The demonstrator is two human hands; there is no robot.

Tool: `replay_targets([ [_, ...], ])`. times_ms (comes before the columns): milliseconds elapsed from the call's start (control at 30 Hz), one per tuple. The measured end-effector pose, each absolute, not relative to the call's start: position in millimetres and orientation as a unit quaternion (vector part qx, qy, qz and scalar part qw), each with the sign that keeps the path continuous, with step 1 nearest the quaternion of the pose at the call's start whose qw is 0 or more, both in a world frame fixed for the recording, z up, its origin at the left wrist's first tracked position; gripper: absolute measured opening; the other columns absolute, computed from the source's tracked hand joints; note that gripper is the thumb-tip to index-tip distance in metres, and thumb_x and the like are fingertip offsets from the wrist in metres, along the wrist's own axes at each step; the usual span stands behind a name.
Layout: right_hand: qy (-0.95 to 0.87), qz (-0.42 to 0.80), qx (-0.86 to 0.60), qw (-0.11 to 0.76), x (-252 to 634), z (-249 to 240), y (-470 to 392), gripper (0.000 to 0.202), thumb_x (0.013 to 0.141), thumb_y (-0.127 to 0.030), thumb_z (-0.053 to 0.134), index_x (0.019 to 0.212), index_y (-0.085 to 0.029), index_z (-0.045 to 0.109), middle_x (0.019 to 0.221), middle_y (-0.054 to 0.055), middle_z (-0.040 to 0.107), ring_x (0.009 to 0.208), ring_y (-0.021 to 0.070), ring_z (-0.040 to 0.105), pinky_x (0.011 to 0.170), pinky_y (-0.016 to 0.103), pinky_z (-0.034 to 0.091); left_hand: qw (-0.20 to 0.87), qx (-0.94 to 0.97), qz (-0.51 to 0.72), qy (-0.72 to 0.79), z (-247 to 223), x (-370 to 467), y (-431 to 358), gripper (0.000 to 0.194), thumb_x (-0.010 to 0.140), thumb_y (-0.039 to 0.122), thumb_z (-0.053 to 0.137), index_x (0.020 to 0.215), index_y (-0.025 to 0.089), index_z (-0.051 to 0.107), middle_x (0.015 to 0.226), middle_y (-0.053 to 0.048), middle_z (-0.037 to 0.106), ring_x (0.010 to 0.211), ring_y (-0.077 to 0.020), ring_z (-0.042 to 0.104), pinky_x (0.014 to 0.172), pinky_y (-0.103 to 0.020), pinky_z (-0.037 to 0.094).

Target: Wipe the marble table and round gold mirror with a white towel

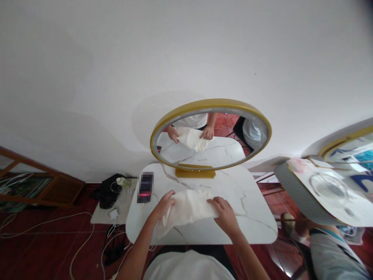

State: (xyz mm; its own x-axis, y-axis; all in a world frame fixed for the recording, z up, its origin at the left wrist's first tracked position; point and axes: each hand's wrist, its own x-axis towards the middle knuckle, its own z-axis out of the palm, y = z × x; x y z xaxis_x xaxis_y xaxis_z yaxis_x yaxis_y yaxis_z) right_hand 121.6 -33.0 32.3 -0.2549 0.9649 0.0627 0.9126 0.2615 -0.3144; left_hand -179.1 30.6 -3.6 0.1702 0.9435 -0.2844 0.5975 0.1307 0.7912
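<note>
Pinching white cloth [189, 208] in left hand [164, 206] and right hand [225, 215], apparently straightening it over the surface [253, 225], next calling for even tension!

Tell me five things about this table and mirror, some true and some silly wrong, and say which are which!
1. Both the left hand and the right hand touch the white cloth. True.
2. The dark phone lies to the right of the cloth. False: it lies to the left, on the white table.
3. You can see the cloth in the round mirror. True.
4. The mirror's frame is bright blue. False: it is gold.
5. The floor is red. True.
</note>
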Motion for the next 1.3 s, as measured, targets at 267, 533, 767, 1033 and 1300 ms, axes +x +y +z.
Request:
replay_targets([
  [267,-0.835,0.219,-0.504,0.019,112,-2,-75,0.086,0.059,-0.047,0.063,0.138,-0.029,0.034,0.139,0.006,0.040,0.127,0.0300,0.034,0.108,0.045,0.019,0.318,0.744,0.093,0.580,-8,-174,-3,0.051,0.070,0.009,0.044,0.119,0.021,0.051,0.127,-0.010,0.049,0.123,-0.0236,0.040,0.104,-0.040,0.028],
  [533,-0.810,0.211,-0.547,0.029,77,-45,-79,0.071,0.078,-0.054,0.054,0.140,-0.041,0.023,0.148,0.000,0.027,0.133,0.0319,0.024,0.106,0.056,0.017,0.268,0.810,0.052,0.519,-55,-159,-56,0.061,0.077,0.027,0.059,0.134,0.032,0.040,0.140,-0.005,0.041,0.127,-0.0273,0.037,0.106,-0.045,0.031],
  [767,-0.800,0.129,-0.583,0.054,76,-75,-71,0.077,0.076,-0.050,0.056,0.142,-0.039,0.018,0.151,0.001,0.019,0.135,0.0344,0.019,0.105,0.062,0.012,0.224,0.829,0.107,0.502,-76,-167,-47,0.066,0.083,0.038,0.055,0.141,0.036,0.025,0.151,-0.001,0.023,0.138,-0.0276,0.020,0.109,-0.047,0.028],
  [1033,-0.763,0.099,-0.638,0.033,71,-68,-18,0.078,0.074,-0.045,0.055,0.142,-0.038,0.017,0.152,0.001,0.015,0.137,0.0335,0.014,0.101,0.067,0.007,0.230,0.812,0.077,0.532,-70,-148,20,0.078,0.076,0.040,0.063,0.142,0.035,0.022,0.151,-0.001,0.022,0.138,-0.0285,0.019,0.110,-0.055,0.017],
  [1300,-0.756,0.092,-0.648,0.014,79,-62,-12,0.077,0.077,-0.050,0.051,0.142,-0.039,0.011,0.152,-0.001,0.014,0.138,0.0318,0.010,0.098,0.070,0.003,0.226,0.786,0.068,0.572,-64,-146,27,0.077,0.074,0.043,0.064,0.140,0.038,0.025,0.150,-0.002,0.025,0.137,-0.0311,0.020,0.105,-0.065,0.004],
])
